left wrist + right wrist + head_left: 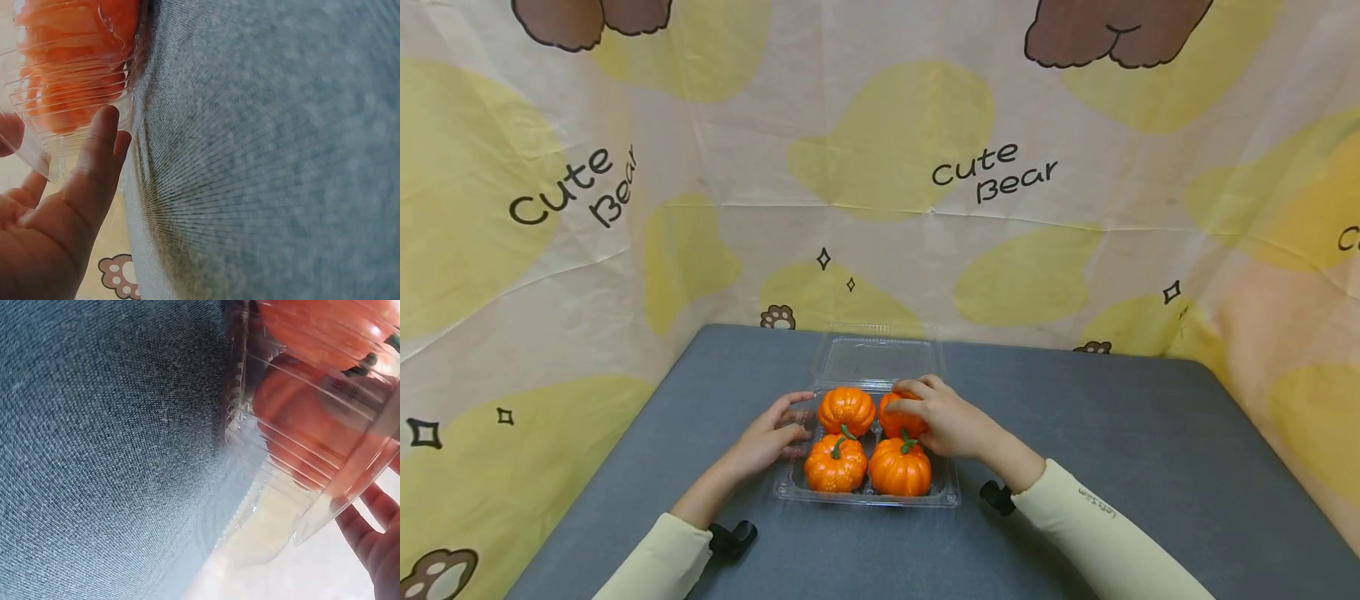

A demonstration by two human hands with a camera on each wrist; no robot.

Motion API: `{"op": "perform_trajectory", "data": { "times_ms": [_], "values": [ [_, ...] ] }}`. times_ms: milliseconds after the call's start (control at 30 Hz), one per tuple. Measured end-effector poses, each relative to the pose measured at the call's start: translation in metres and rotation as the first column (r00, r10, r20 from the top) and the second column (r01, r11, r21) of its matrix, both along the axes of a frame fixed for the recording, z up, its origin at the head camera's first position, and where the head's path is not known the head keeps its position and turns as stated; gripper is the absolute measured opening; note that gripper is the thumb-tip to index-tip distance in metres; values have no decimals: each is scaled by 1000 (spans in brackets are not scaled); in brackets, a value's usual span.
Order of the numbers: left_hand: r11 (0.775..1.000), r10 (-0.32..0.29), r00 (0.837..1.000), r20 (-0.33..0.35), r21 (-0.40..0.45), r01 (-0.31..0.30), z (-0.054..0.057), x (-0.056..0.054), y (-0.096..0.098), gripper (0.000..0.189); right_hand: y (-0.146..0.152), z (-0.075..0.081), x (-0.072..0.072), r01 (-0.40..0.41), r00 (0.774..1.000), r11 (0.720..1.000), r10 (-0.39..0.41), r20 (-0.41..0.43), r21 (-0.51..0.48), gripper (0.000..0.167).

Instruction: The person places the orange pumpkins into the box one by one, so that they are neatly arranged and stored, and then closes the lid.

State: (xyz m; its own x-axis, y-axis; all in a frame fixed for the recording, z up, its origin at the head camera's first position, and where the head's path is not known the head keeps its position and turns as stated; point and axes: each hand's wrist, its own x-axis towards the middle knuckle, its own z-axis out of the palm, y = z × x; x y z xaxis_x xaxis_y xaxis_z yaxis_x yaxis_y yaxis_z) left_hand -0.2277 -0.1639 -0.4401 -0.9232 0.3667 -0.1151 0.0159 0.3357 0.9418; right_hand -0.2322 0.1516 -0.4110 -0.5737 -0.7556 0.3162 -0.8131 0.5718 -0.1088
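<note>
A clear plastic clamshell container [865, 501] holds several small orange pumpkins, two in back and two in front. My right hand [943, 421] reaches over its right side, fingers curled over the back right pumpkin [892, 424]. In the right wrist view, that pumpkin [297, 434] shows through the ribbed wall, with part of the hand over it. My left hand [767, 433] is at the container's left wall, fingers loosely spread beside the back left pumpkin [846, 408]. Nearer me sit the front left pumpkin [835, 468] and front right pumpkin [900, 472], green stems up.
The clear lid [880, 358] lies folded back behind the container, toward the table's far edge. Under everything is a grey cloth-covered table [1075, 467]. A printed curtain [880, 167] hangs around the back and sides. Each wrist carries a black strap mount [733, 540].
</note>
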Motion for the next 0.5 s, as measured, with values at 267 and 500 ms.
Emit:
{"op": "perform_trajectory", "data": {
  "times_ms": [267,500],
  "values": [
    [1000,-1,1000,-6,-6,1,0,1,0,52,4,6,2,21,998,1000,-20,55,-15,59],
    [1000,-2,1000,-5,-8,2,0,-1,0,51,18,14,-4,102,980,990,-83,179,-101,57]
  ]
}}
